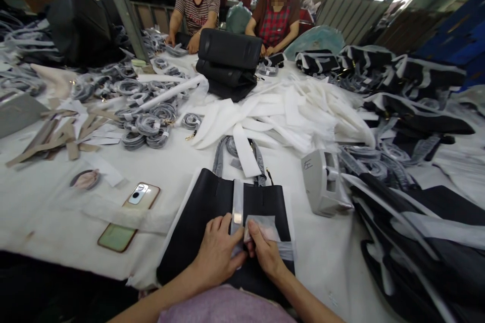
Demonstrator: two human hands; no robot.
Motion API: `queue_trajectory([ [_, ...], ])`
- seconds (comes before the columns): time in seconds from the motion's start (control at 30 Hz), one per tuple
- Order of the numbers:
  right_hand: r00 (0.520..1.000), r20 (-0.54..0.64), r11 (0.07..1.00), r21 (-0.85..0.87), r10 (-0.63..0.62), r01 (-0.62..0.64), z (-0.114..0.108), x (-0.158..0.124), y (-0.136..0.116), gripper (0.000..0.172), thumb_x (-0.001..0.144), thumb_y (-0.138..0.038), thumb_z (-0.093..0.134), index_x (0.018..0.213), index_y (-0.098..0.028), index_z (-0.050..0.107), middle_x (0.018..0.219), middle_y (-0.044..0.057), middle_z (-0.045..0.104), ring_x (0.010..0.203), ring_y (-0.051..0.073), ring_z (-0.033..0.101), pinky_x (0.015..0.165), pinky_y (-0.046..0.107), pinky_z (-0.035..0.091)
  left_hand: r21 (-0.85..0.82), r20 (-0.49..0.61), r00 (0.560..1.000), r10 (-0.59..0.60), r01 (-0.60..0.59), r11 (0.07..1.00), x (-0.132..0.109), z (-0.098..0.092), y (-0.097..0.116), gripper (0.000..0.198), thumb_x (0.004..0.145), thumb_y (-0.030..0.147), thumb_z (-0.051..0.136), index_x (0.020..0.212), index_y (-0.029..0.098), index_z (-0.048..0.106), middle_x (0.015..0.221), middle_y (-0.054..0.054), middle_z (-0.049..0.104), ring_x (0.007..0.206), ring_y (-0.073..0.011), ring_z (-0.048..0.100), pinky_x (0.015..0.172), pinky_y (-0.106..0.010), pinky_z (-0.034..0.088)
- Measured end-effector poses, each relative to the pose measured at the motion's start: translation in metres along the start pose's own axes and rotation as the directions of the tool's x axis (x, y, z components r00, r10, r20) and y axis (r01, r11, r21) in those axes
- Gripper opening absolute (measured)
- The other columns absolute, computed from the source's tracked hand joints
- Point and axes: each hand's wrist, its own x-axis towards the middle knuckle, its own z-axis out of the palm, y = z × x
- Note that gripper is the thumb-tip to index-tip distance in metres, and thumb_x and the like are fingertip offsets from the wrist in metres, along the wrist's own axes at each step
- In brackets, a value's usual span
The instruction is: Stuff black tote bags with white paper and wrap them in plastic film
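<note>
A flat black bag [206, 212] lies in front of me on the white table, its wrapped handles [223, 154] pointing away. A white strap with a metal clasp [237, 217] runs down its middle. My left hand [216, 252] rests on the bag beside the strap, fingers curled and pressing near the clasp. My right hand [265, 250] pinches a small piece of translucent film or tape [265, 226] lying on the bag just right of the strap. Both hands nearly touch each other.
A phone [129, 217] lies left of the bag, a tape dispenser [322, 181] to the right. White strips [288, 116], coiled wrapped straps [147, 123] and stacked black bags [417, 242] cover the table. Three people sit at the far side by a black bag [227, 60].
</note>
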Motion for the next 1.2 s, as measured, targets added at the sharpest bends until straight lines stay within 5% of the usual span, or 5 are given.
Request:
queue_trajectory([
  [0.4,0.995,0.093,0.999,-0.029,-0.027,0.030,0.002,0.000,0.001,0.061,0.078,-0.078,0.045,0.061,-0.020,0.056,0.053,-0.003,0.049,0.048,0.012,0.046,0.050,0.025,0.039,0.148,0.006,0.950,0.311,-0.309,0.940,-0.028,0.019,-0.015,0.052,0.090,0.020,0.045,0.141,0.013,0.039,0.147,-0.012,0.041,0.136,-0.0264,0.036,0.108,-0.044,0.036],
  [0.67,0.917,0.188,0.883,-0.257,-0.352,0.392,0.013,0.010,0.010,0.052,0.094,-0.058,0.034,0.071,-0.019,0.060,0.064,0.003,0.059,0.059,0.015,0.053,0.058,0.025,0.042,-0.065,-0.080,0.950,0.303,-0.308,0.949,-0.026,0.016,-0.018,0.046,0.087,0.012,0.045,0.133,0.014,0.048,0.136,-0.013,0.053,0.133,-0.0243,0.042,0.109,-0.045,0.037],
  [0.8,0.858,0.240,0.762,-0.394,-0.455,0.514,0.014,0.012,0.011,0.041,0.091,-0.047,0.043,0.063,-0.020,0.054,0.059,0.000,0.053,0.056,0.014,0.048,0.057,0.026,0.036,-0.360,-0.282,0.959,0.012,-0.118,0.925,-0.036,0.006,-0.018,0.032,0.093,0.019,0.042,0.120,0.017,0.057,0.117,-0.011,0.065,0.100,-0.0188,0.064,0.092,-0.036,0.050],
  [0.93,0.805,0.320,0.641,-0.488,-0.500,0.592,0.014,0.009,0.005,0.016,0.076,-0.033,0.064,0.071,-0.019,0.058,0.060,-0.003,0.053,0.055,0.013,0.049,0.057,0.025,0.033,-0.594,-0.077,0.918,-0.388,0.270,0.758,-0.046,-0.004,-0.011,0.046,0.090,0.041,0.050,0.127,0.014,0.048,0.095,-0.006,0.068,0.045,-0.0075,0.052,0.049,-0.023,0.046],
  [1.2,0.735,0.389,0.543,-0.499,-0.555,0.675,0.013,0.007,0.007,0.013,0.074,-0.018,0.061,0.087,-0.020,0.063,0.067,-0.002,0.058,0.059,0.013,0.053,0.057,0.025,0.037,-0.435,0.050,0.866,-0.497,0.467,0.770,-0.024,-0.017,-0.009,0.022,0.086,0.036,0.052,0.073,0.018,0.057,0.063,0.000,0.060,0.061,-0.0146,0.057,0.057,-0.024,0.034],
])
